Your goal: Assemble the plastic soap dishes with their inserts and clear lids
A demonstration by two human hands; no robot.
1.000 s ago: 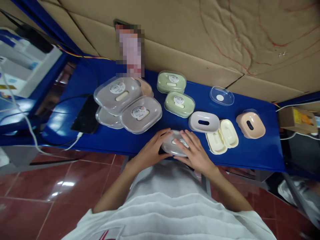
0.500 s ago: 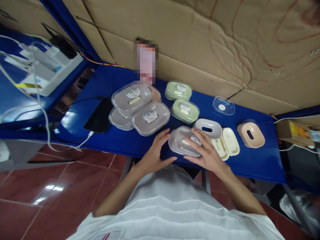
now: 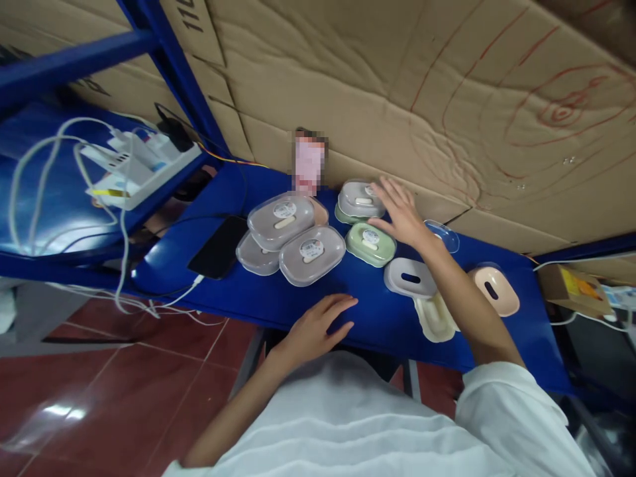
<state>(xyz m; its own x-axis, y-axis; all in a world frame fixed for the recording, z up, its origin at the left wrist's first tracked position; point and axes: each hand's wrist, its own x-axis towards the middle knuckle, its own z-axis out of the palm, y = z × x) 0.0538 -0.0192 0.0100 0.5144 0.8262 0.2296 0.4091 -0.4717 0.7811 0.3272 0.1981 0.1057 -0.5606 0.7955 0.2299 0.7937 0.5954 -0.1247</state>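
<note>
My right hand (image 3: 400, 212) reaches far across the blue table (image 3: 278, 301), fingers spread, just right of a grey lidded soap box (image 3: 360, 197) that sits stacked on a green one by the cardboard wall. A second green lidded box (image 3: 370, 243) lies just below that hand. My left hand (image 3: 320, 324) rests open and flat on the table near the front edge, holding nothing. A pile of grey lidded boxes (image 3: 293, 238) sits to its upper left.
A grey box base (image 3: 409, 277), cream trays (image 3: 436, 318), a peach base (image 3: 494, 290) and a clear lid (image 3: 444, 233) lie to the right. A black phone (image 3: 218, 246) with a cable lies left, a power strip (image 3: 144, 165) beyond. Cardboard (image 3: 397, 99) backs the table.
My right hand carried the grey lidded box from the front edge to the back and set it on the far green box, then let go. My left hand came off it and stayed near the front.
</note>
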